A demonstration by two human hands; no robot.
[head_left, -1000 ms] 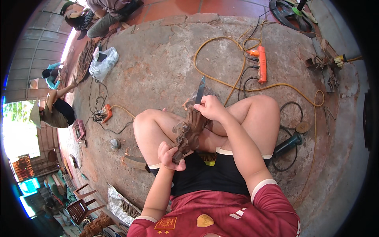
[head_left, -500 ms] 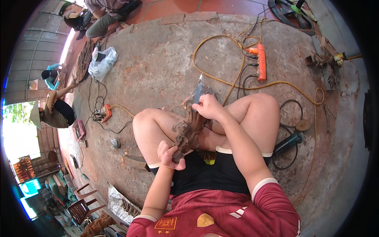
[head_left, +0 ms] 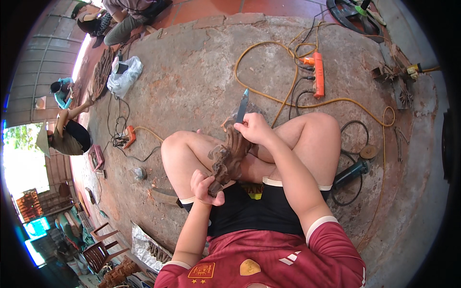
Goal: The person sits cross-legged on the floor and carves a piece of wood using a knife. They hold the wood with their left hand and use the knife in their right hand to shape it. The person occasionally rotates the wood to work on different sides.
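Observation:
A brown carved wooden piece (head_left: 230,156) with a knotty, curling shape lies slanted between my bent legs. My left hand (head_left: 206,187) is closed around its lower, near end. Up at the far end, my right hand (head_left: 254,128) grips a narrow flat blade-like tool (head_left: 243,106), grey with a pale tip pointing away from me. The tool lies against or just over the wood; the fingers hide where they meet.
An orange power strip (head_left: 318,74) with a looping yellow cord lies ahead to the right. A green-black power tool (head_left: 351,174) rests beside my right knee. Leftward are another orange socket block (head_left: 129,137) and a plastic bag (head_left: 126,77). Other people sit at far left.
The flat tool has shifted slightly and its tip has tilted a little to the right. Both hands keep their grips, with the carving nearly in the same place.

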